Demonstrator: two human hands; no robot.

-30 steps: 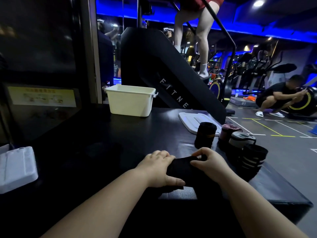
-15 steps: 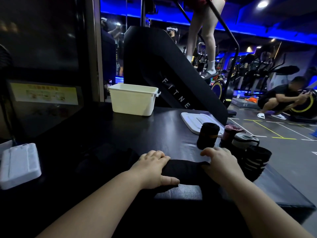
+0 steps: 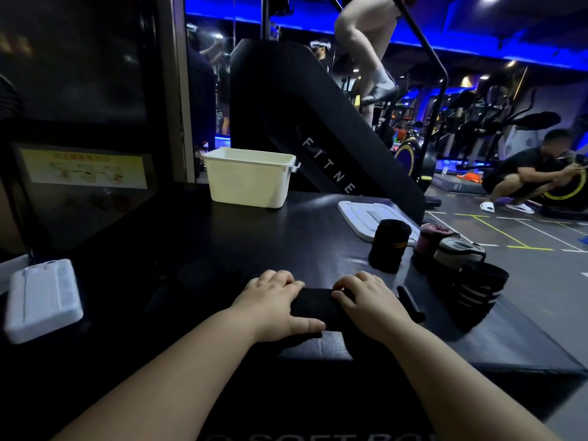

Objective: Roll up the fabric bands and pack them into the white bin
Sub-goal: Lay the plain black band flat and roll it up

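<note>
A black fabric band (image 3: 315, 305) lies partly rolled on the black padded box (image 3: 286, 237) near its front edge. My left hand (image 3: 270, 305) grips the roll's left end, fingers curled over it and thumb in front. My right hand (image 3: 370, 302) holds the right end the same way. The white bin (image 3: 249, 178) stands at the back of the box, well beyond both hands. Several rolled bands stand upright to the right: a black one (image 3: 388, 245), a pink one (image 3: 429, 241), a grey one (image 3: 458, 253) and a striped black one (image 3: 477, 289).
A white lid (image 3: 366, 218) lies behind the upright rolls. Another white lid (image 3: 41, 299) sits at the far left. A thin black strap end (image 3: 410, 302) lies just right of my right hand. A stair machine rises behind the bin; a person crouches on the floor at right.
Both hands have drawn closer together over the band and rolled it tighter. The loose black fabric visible left of my left hand earlier is less apparent now.
</note>
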